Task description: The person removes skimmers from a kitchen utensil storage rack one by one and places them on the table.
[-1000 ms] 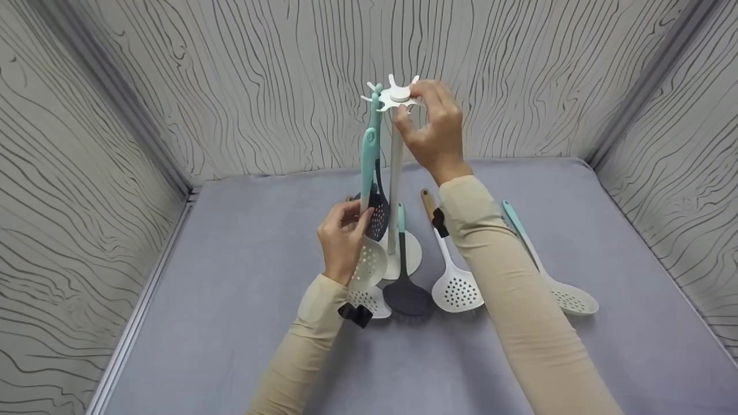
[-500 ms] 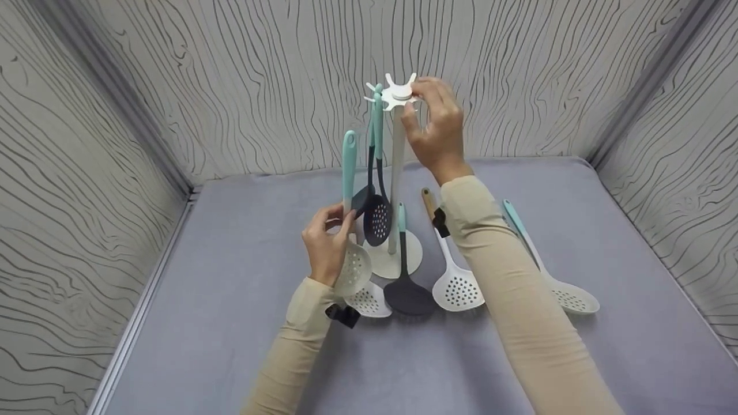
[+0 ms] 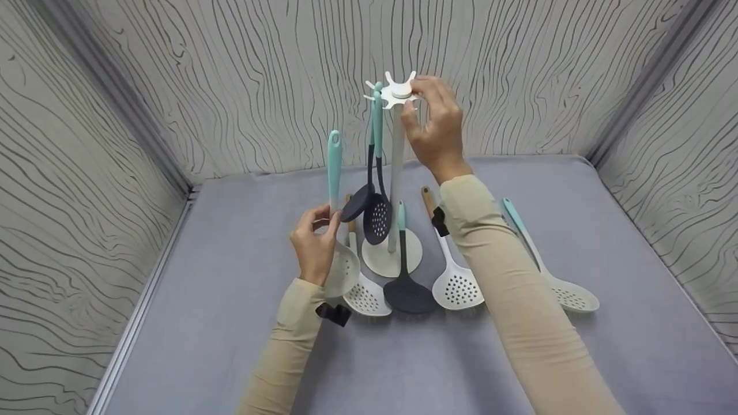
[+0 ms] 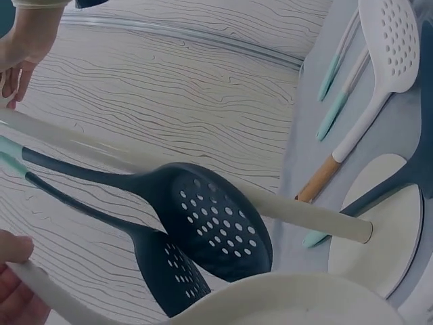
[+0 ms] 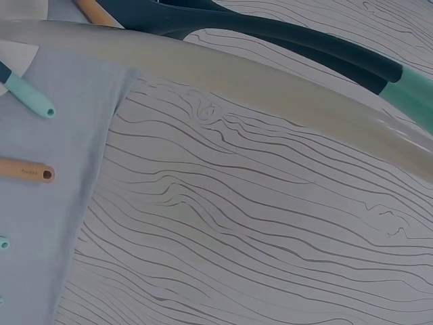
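Note:
My left hand [image 3: 314,245] pinches the white neck of a slotted spoon [image 3: 334,164], held upright with its mint handle up. Its pale perforated head hangs below, partly behind the hand, and fills the lower edge of the left wrist view. My right hand [image 3: 438,127] holds the white hooked top of a utensil stand [image 3: 399,89] between thumb and fingers. Two dark slotted spoons with mint handles hang from its left hooks, one facing forward [image 3: 377,222], the other turned sideways [image 3: 356,204]. The left thumb is close to the sideways one.
Around the stand's round base [image 3: 410,256] lie a dark broad-headed utensil [image 3: 409,297], a white perforated turner [image 3: 366,298] and a white skimmer with a wooden handle [image 3: 459,288]. A mint-handled slotted spoon [image 3: 576,300] lies farther right, partly behind the right sleeve. Patterned panels enclose the cloth-covered table [image 3: 219,323].
My left hand has moved left with the slotted spoon, away from the stand. The hanging dark spoons have swung and show more fully. My right hand stays at the stand's top.

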A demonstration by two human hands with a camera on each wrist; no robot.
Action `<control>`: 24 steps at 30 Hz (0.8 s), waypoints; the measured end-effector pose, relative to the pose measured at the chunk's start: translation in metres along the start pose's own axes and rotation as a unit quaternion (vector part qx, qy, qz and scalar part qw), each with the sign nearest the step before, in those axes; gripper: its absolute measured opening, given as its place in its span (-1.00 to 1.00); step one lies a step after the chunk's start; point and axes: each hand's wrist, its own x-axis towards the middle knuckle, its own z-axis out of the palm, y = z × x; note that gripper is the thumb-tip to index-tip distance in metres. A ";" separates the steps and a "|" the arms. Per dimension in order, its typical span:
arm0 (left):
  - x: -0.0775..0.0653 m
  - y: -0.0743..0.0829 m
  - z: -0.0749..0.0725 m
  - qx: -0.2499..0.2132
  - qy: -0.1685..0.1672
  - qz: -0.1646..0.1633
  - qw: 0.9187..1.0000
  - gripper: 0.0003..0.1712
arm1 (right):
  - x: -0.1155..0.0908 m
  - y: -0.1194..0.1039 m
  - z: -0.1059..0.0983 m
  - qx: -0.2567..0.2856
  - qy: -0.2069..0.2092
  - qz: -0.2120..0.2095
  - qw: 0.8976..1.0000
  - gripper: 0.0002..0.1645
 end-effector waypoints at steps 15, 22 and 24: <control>0.002 -0.015 -0.013 0.016 0.012 -0.019 1.000 -0.84 | -0.002 0.000 0.002 0.012 0.021 0.020 1.000 -0.55; 0.003 -0.017 -0.015 0.022 0.011 -0.019 1.000 -0.84 | -0.003 0.000 0.002 0.005 0.013 0.023 1.000 -0.54; 0.004 -0.018 -0.016 0.025 0.011 -0.018 0.999 -0.84 | -0.003 -0.001 0.003 0.008 0.013 0.024 1.000 -0.54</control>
